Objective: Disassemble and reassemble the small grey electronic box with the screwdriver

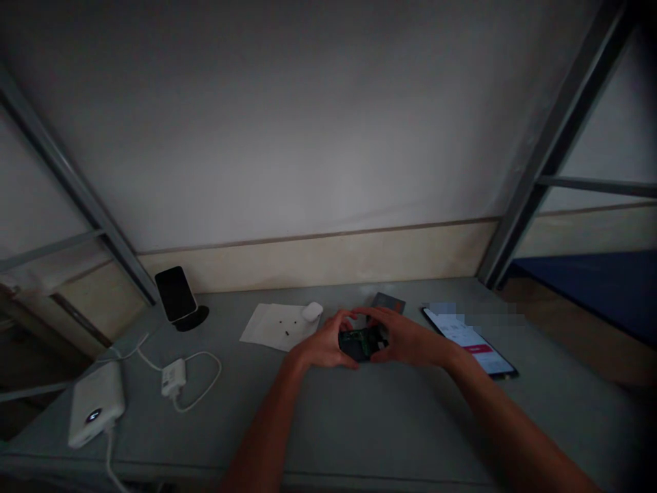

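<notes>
Between my two hands is a small dark device with an exposed green circuit board (363,342), held just over the grey table. My left hand (326,342) grips its left edge, fingers curled over the far side and thumb along the near side. On the opposite edge my right hand (403,337) holds it the same way. Left of them lies a white paper sheet (267,327) with several tiny dark pieces (287,333), perhaps screws, and a small white rounded case (312,311). Behind my right hand rests a dark flat piece (389,302), partly covered by the hand.
A tablet (472,342) with a lit screen lies to the right. At the left stand a phone-like device on a round base (177,294), a white power bank (97,404) and a white adapter (174,378) with cables. Metal frame posts (554,144) flank the grey table (359,424).
</notes>
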A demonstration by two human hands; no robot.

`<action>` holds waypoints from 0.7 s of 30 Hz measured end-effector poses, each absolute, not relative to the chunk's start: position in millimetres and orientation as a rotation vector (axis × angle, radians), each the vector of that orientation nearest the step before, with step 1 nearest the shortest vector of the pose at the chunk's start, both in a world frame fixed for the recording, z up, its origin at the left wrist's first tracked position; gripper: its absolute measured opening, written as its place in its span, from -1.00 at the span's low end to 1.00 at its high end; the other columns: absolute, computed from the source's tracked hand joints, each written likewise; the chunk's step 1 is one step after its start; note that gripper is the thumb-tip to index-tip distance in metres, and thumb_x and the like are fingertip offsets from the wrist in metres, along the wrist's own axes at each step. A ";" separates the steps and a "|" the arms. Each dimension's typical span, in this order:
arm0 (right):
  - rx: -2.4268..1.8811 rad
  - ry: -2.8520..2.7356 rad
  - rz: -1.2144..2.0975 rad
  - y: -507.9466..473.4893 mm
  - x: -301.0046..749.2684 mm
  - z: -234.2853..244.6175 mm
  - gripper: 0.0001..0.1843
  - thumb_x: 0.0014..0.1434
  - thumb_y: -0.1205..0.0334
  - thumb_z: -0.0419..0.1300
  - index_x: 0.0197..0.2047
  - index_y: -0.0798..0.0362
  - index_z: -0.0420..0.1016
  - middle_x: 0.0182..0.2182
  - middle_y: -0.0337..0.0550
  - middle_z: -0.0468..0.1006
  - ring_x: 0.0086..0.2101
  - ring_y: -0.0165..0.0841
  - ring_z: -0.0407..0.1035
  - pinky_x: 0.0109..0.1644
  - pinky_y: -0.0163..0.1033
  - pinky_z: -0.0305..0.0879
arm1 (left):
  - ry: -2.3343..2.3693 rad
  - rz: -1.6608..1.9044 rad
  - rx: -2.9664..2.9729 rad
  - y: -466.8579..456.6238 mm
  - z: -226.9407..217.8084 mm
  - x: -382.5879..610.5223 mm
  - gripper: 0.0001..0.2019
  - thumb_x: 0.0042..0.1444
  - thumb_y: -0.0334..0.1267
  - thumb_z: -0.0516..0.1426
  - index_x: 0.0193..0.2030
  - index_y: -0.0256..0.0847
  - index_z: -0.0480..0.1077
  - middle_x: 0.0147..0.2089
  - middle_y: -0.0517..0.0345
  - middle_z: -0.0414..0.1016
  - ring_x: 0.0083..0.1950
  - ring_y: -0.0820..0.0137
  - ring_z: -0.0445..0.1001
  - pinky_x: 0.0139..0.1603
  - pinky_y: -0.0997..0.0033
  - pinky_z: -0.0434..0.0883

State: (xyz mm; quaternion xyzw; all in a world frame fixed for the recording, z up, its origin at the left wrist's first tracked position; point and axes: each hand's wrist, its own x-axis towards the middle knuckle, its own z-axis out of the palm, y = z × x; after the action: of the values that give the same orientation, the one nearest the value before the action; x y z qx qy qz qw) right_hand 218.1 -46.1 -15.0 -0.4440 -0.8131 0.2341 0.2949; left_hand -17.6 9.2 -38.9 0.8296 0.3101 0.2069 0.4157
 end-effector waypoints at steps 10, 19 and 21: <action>-1.254 -2.075 0.742 -42.0 240.3 -20.4 -0.03 -0.15 0.28 0.45 0.35 -0.11 0.29 0.01 -0.05 0.51 -0.07 -0.12 0.46 -0.06 -0.06 0.44 | 0.768 0.541 2.055 9.2 -38.5 -21.5 0.09 -0.35 -0.14 0.51 0.36 -0.12 0.13 0.11 -0.10 0.34 0.14 0.09 0.39 0.17 0.07 0.32; -1.158 -1.928 0.709 -38.4 226.0 -12.0 -0.13 0.01 0.22 0.42 0.36 -0.11 0.24 0.03 -0.11 0.51 -0.04 -0.24 0.45 0.14 -0.07 0.36 | 0.903 1.007 1.623 12.6 -28.8 -1.6 -0.65 0.26 0.00 0.10 -0.01 -0.24 0.45 -0.10 -0.01 0.53 -0.12 0.29 0.54 -0.07 0.31 0.43; -1.143 -1.911 0.669 -35.2 222.9 -15.8 -0.13 -0.01 0.23 0.44 0.35 -0.11 0.25 0.06 -0.09 0.49 0.01 -0.21 0.44 0.19 -0.04 0.33 | 0.916 1.024 1.548 14.5 -28.4 0.0 -0.74 0.23 -0.14 0.13 -0.06 -0.26 0.46 -0.18 0.03 0.55 -0.24 0.33 0.56 -0.20 0.37 0.43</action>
State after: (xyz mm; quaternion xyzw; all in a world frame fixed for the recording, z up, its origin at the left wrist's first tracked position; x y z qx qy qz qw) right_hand 222.9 -35.2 -15.8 -0.4514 -0.7544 0.2639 0.3969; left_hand 0.0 14.5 -28.4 0.6432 0.3805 0.4254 0.5104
